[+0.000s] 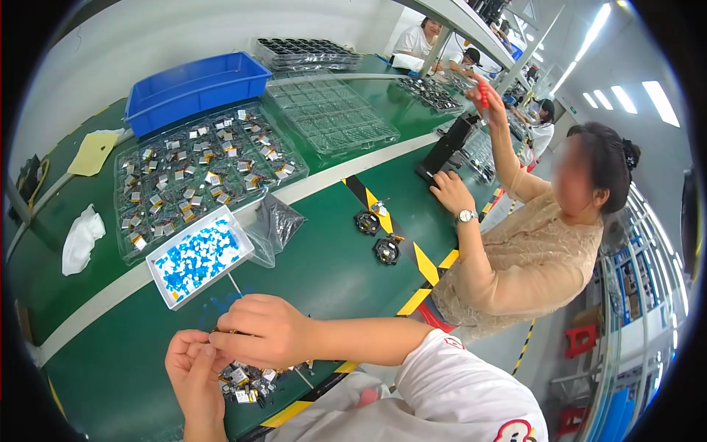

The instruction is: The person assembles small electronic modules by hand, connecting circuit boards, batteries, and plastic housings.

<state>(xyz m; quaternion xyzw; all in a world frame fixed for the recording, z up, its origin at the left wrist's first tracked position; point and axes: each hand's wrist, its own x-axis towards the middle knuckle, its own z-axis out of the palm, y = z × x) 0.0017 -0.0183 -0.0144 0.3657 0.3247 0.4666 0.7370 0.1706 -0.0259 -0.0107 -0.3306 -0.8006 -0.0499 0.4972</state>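
My left hand and my right hand meet at the near edge of the green table. The fingertips of both are pinched together on something small that the fingers cover. Below my right hand lies a loose pile of small silver battery cells with dark wires and yellow tape. Just beyond my hands sits a white box filled with tiny blue and white pieces. A thin pale stick lies between that box and my right hand.
Farther back are a clear tray of wired cells, a blue bin, clear trays and a grey plastic bag. Black round parts lie near yellow-black tape. At right, a co-worker grips a red handle on a black device.
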